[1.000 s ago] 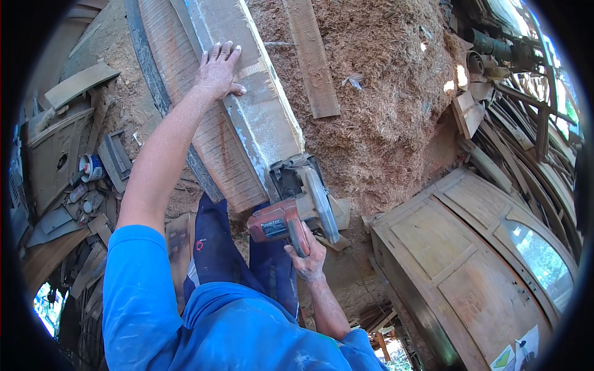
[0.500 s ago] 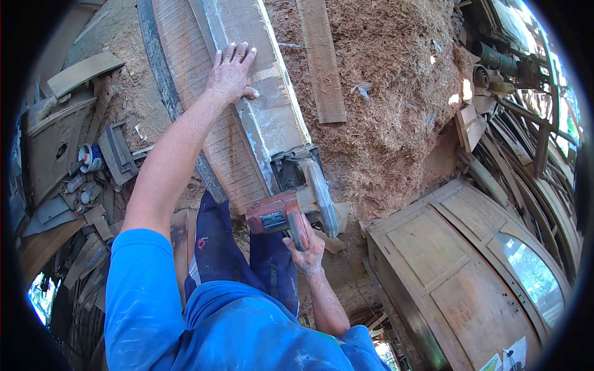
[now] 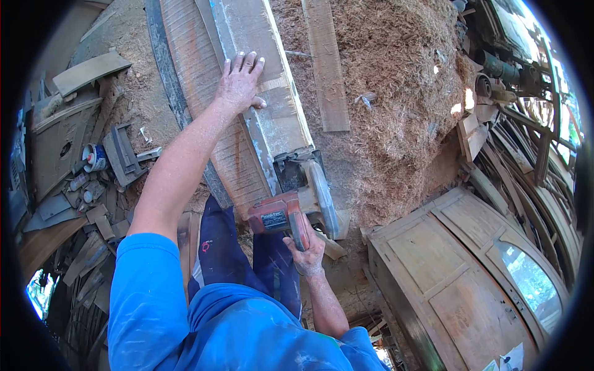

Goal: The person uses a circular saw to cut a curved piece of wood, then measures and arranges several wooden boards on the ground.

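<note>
My left hand [image 3: 240, 86] rests spread on a long pale board [image 3: 278, 117] with flaking blue-white paint along its side, lying over a wider ribbed reddish plank [image 3: 189, 68]. At the board's near end sits a red handheld power saw [image 3: 275, 216] with a metal guard and base. My right hand [image 3: 307, 256] is wrapped round its handle; the blade is hidden. My legs in dark trousers show beneath the saw and plank.
A loose plank [image 3: 328, 80] lies on deep shavings [image 3: 396, 136]. Wood scraps and a can [image 3: 94, 157] pile up at left. A wooden cabinet door panel [image 3: 433, 260] fills the lower right, with stacked lumber [image 3: 520, 173] behind it.
The view has shifted slightly, so the surroundings sit lower and further right. The saw in my right hand has edged forward along the board. My left hand stays spread on it.
</note>
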